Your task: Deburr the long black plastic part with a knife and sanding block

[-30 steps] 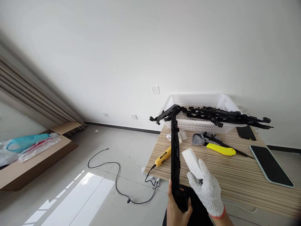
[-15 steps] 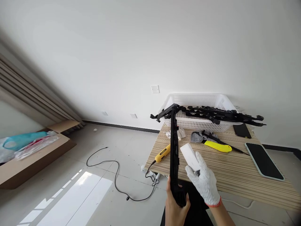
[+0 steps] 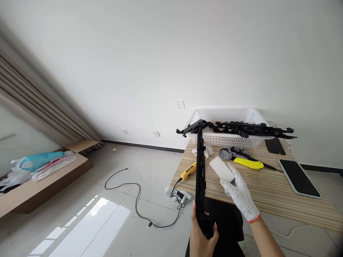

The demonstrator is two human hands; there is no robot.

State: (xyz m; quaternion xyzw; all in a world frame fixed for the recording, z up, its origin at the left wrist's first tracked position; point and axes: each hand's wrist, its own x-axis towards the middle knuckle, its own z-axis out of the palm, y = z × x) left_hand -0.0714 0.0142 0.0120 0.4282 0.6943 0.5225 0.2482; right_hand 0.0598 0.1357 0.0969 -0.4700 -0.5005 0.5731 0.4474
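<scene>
My bare left hand (image 3: 202,239) is closed around the lower end of a long black plastic trim strip (image 3: 200,171), which points away from me. In my right hand (image 3: 242,200), gloved in white knit with an orange cuff, is a flat white rectangular block (image 3: 222,169), gripped near its lower end. The block sits to the right of the strip, apart from it, above the table edge. Behind the strip's far end, more black plastic strips (image 3: 241,128) lie across a white slotted basket (image 3: 225,140).
On the striped wooden table (image 3: 289,210) are a yellow corded tool (image 3: 189,171), a yellow-handled cutter (image 3: 248,163), a grey cloth (image 3: 225,154), a white glove (image 3: 208,151) and two phones (image 3: 299,178). A black cable (image 3: 138,198) trails over the floor. An open cardboard box (image 3: 53,182) stands left.
My right hand has shifted slightly right and farther from me with the white block, widening the gap to the strip. My left hand keeps its grip. The view has turned a little left.
</scene>
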